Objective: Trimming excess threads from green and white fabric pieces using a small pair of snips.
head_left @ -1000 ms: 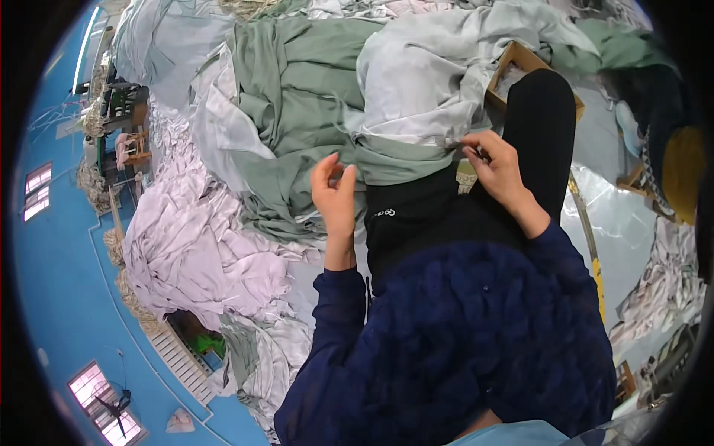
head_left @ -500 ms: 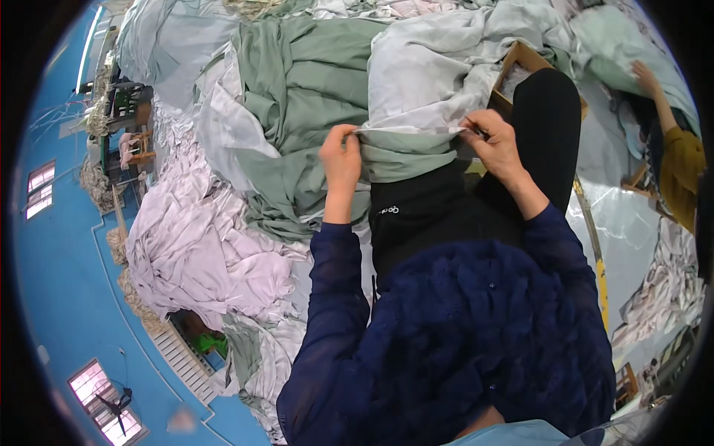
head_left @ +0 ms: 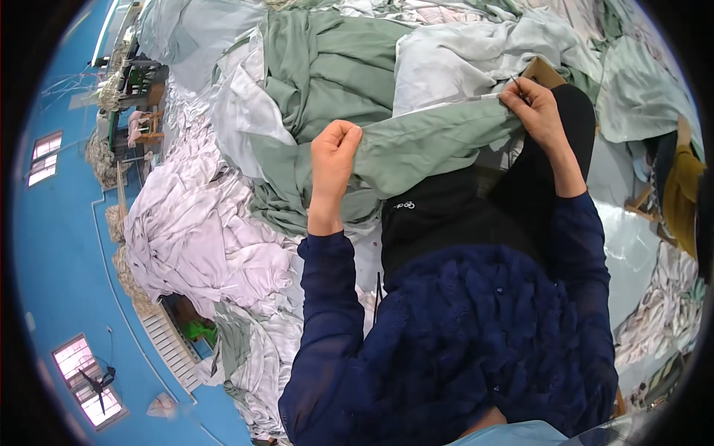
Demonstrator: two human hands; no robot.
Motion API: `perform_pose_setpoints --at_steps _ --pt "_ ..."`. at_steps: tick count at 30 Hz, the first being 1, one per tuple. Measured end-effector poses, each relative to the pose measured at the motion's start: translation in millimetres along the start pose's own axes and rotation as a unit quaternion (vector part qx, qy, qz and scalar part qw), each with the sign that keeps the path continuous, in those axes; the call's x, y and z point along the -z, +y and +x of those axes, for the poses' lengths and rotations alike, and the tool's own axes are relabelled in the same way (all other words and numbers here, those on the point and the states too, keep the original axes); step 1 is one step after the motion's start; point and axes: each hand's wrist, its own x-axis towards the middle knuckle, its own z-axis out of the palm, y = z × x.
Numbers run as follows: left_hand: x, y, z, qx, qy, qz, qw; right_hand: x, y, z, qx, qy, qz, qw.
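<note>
A sage-green cloth [head_left: 435, 141] with a pale underside is stretched across my lap, its edge running taut between my two hands. My left hand [head_left: 332, 163] is closed on the edge at the left, fingers curled in a pinch. Higher up at the right, my right hand [head_left: 537, 115] pinches the other end of that edge between thumb and fingers. A thin dark pointed thing shows at the right fingertips, too small to name. The white side of the cloth [head_left: 446, 67] spreads away beyond the edge, next to more green folds [head_left: 327, 70].
Lilac-white cloth [head_left: 208, 238] lies heaped at my left. Past my right knee [head_left: 576, 119] stands an open cardboard box [head_left: 543, 72]. At the far right a person in a mustard sleeve [head_left: 683, 182] sits by pale green cloth [head_left: 639, 89]. A blue wall [head_left: 67, 253] bounds the left.
My hands have drawn farther apart, the right one moving up and to the right. The cloth's edge is now longer and slanted, with more green showing below it. The view has shifted slightly.
</note>
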Motion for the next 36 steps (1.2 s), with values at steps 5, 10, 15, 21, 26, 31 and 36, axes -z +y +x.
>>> perform_pose_setpoints --at_steps 5,10,15,21,26,31,36 --pt "-4.5 -9.4 9.7 -0.003 -0.009 -0.003 1.000 -1.5 7.2 0.0 -0.006 0.025 -0.003 1.000" --pt "-3.9 -9.4 13.5 0.014 -0.037 -0.005 0.999 1.5 11.4 0.2 -0.003 0.035 0.009 0.999" --pt "-11.0 -5.3 13.8 0.007 -0.036 -0.008 0.999 2.5 13.5 -0.4 -0.001 0.071 -0.001 0.997" --pt "-34.1 7.6 8.6 0.035 -0.090 0.030 0.995 5.1 17.6 -0.9 0.030 0.092 -0.029 0.995" --pt "-50.0 -8.8 17.5 0.030 -0.163 0.077 0.983 6.5 10.2 4.6 0.048 0.103 0.012 0.993" --pt "-70.7 -0.3 17.1 0.068 -0.140 -0.045 0.987 1.2 11.9 8.0 -0.005 0.132 -0.014 0.991" --pt "-75.6 -13.6 10.1 0.068 -0.128 -0.080 0.986 -56.4 -25.9 -27.3 0.090 0.107 -0.013 0.990"
